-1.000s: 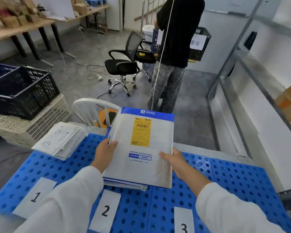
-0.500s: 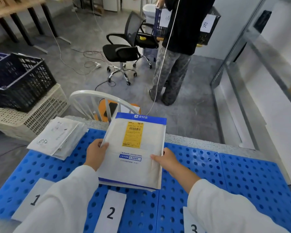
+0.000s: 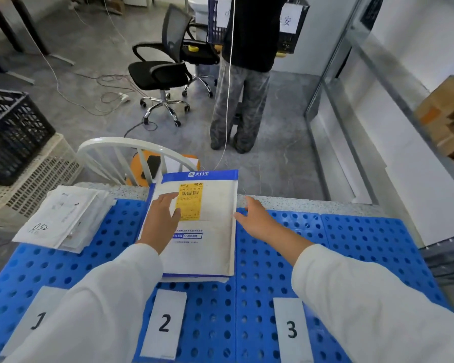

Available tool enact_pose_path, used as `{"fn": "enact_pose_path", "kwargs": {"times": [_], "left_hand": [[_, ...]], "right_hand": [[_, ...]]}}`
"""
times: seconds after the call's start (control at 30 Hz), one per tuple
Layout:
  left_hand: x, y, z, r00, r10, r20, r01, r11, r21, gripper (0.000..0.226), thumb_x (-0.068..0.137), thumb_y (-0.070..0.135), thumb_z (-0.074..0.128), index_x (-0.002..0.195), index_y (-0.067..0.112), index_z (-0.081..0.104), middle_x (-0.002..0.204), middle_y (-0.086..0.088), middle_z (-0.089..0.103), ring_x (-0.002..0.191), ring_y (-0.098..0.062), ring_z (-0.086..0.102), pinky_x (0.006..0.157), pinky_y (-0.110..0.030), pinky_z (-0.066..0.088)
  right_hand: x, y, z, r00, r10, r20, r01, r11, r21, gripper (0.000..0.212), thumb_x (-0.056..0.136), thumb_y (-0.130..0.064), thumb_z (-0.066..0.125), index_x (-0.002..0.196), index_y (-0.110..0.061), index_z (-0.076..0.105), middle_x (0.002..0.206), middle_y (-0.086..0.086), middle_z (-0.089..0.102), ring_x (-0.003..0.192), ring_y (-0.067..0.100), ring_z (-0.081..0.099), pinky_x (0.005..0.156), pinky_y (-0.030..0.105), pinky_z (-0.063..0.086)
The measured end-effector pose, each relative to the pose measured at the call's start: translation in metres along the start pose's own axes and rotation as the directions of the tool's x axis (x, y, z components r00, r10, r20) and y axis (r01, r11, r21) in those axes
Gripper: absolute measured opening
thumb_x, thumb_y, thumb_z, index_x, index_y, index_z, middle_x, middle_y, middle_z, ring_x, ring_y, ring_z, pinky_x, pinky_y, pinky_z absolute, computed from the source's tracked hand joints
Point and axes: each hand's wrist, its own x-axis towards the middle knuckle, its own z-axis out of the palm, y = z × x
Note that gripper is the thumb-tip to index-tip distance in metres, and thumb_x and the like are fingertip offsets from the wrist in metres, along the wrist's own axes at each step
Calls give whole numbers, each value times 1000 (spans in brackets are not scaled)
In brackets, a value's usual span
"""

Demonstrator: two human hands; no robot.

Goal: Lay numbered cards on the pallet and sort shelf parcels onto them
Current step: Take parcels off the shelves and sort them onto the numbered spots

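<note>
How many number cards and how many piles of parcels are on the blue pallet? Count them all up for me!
Number cards: 3 (card 1, card 2, card 3)
Parcel piles: 2 (white pile, blue-edged pile)
Total: 5

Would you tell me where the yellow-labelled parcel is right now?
In the head view, the parcel lies mid-pallet, just beyond card 2. The left hand rests on it, and the right hand is beside its right edge.

The parcel stack (image 3: 207,252) lies on the blue pallet (image 3: 351,244), with card 2 (image 3: 165,323) just nearer the person. The left hand (image 3: 161,221) rests flat on it, the right hand (image 3: 257,221) beside it.
</note>
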Motion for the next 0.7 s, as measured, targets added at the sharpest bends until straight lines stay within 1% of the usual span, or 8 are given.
{"fn": "enact_pose_path", "kwargs": {"times": [0.13, 0.2, 0.27, 0.33, 0.37, 0.43, 0.53, 0.7], "left_hand": [[-9, 50, 8, 988, 135, 79, -139, 990, 41, 43, 96, 27, 55, 137, 21, 45, 141, -1, 48, 129, -20, 45, 109, -39, 39], [-16, 74, 11, 961, 246, 126, -256, 964, 72, 42, 97, 27, 54, 137, 20, 46, 140, 1, 48, 130, -18, 43, 110, -34, 35], [-26, 100, 15, 906, 374, 197, -399, 911, 106, 38, 98, 26, 50, 135, 18, 48, 138, 1, 50, 129, -16, 42, 108, -27, 31], [-40, 129, 20, 852, 462, 247, -497, 862, 100, 35, 99, 24, 48, 133, 16, 51, 136, 0, 52, 127, -16, 44, 104, -24, 31], [-49, 143, 23, 828, 495, 263, -533, 841, 95, 35, 99, 25, 48, 133, 16, 51, 135, -1, 52, 126, -16, 45, 103, -23, 32], [-68, 171, 30, 781, 549, 298, -595, 799, 87, 37, 99, 27, 48, 135, 16, 49, 138, -1, 49, 129, -16, 43, 104, -23, 31], [-101, 211, 39, 692, 615, 378, -687, 721, 84, 42, 99, 30, 47, 138, 16, 45, 142, -1, 44, 132, -16, 39, 105, -24, 29], [-166, 280, 48, 526, 735, 428, -826, 561, 51, 49, 98, 36, 49, 141, 12, 41, 143, -3, 43, 133, -18, 38, 107, -27, 30]], "right_hand": [[-22, 8, -33, 996, -62, -57, 55, 992, -116, 57, 100, -32, 47, 150, -17, 25, 149, 5, 37, 126, 23, 49, 96, 32, 44], [-40, 14, -49, 992, -94, -90, 73, 974, -213, 57, 100, -35, 45, 151, -18, 25, 152, 3, 35, 125, 22, 49, 99, 33, 42], [-61, 21, -64, 983, -123, -137, 80, 955, -284, 56, 100, -37, 44, 150, -16, 28, 152, 3, 34, 125, 22, 49, 101, 35, 42], [-86, 29, -79, 971, -140, -193, 74, 946, -316, 52, 100, -37, 43, 146, -14, 35, 150, 2, 37, 125, 21, 48, 99, 34, 42], [-100, 35, -87, 964, -141, -226, 65, 947, -315, 50, 100, -36, 44, 145, -14, 38, 148, 1, 38, 125, 20, 48, 98, 34, 43], [-131, 48, -103, 946, -132, -297, 35, 950, -310, 49, 100, -34, 45, 143, -12, 40, 147, 3, 40, 128, 21, 45, 102, 35, 41], [-187, 71, -126, 910, -95, -403, -25, 959, -283, 50, 99, -34, 47, 142, -9, 40, 145, 4, 41, 130, 21, 43, 104, 36, 40], [-294, 113, -157, 842, 5, -540, -152, 962, -227, 49, 99, -37, 47, 139, -9, 42, 138, 7, 45, 120, 26, 51, 99, 41, 44]]}}
